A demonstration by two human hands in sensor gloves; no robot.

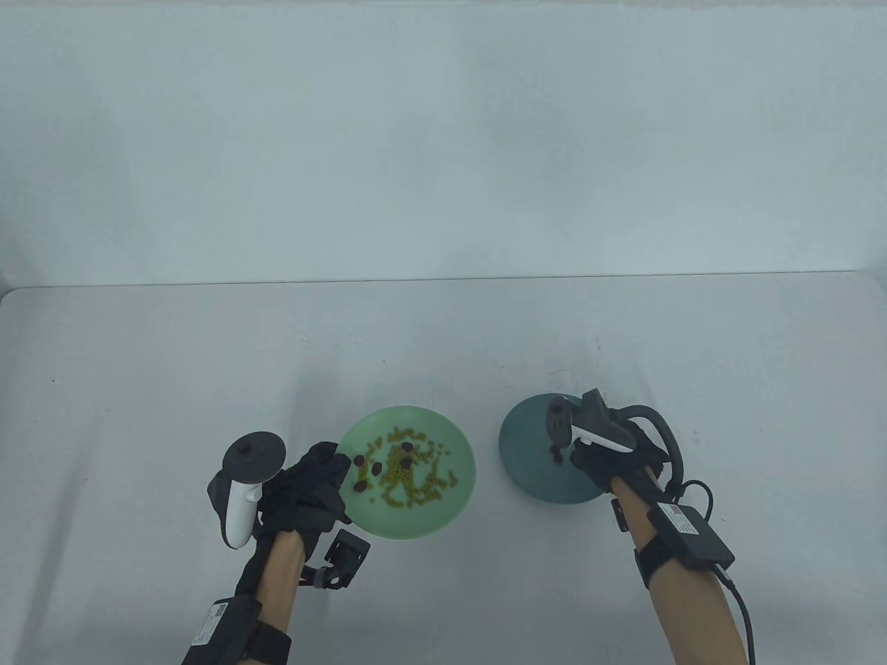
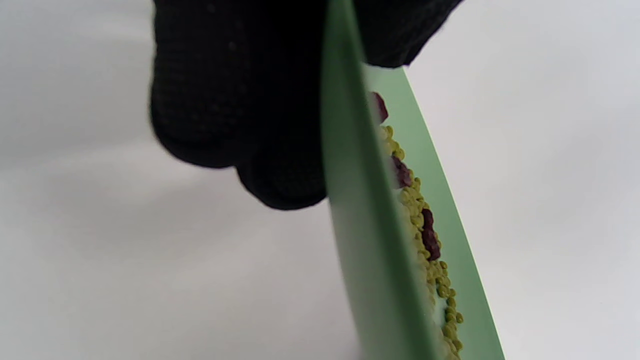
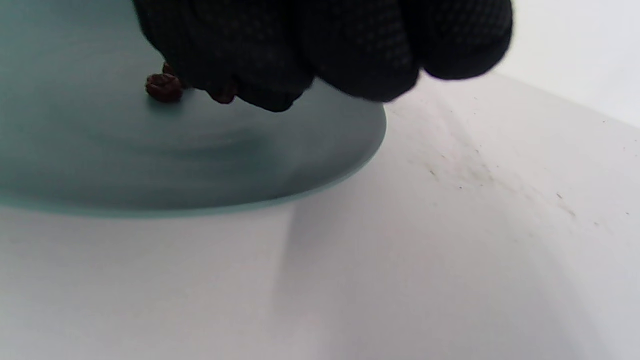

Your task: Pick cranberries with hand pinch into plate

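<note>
Two plates are set on the white table (image 1: 138, 388), near its front edge. The light green plate (image 1: 454, 506) is on the left, and small yellow-green beans (image 1: 416, 485) are spread in it with a few dark red cranberries (image 1: 378, 468) mixed in. The left edge of this plate is gripped by the left hand (image 1: 312, 488), with fingers curled under the rim and over it, as is shown in the left wrist view. The dark teal plate (image 1: 527, 443) is on the right. The right hand (image 1: 603, 460) is held low over it, fingers curled together. A bit of dark red can be seen at the fingertips (image 3: 270, 95) in the right wrist view, but it cannot be told if a berry is pinched or just lying below. One cranberry in the teal plate (image 3: 163, 87) is seen just beside them. The cranberries look small, light, soft and wrinkled, so they are probably easily squashed and a bit sticky. Each one is best taken gently by its sides between thumb and fingertip, so beans are not picked up too.
</note>
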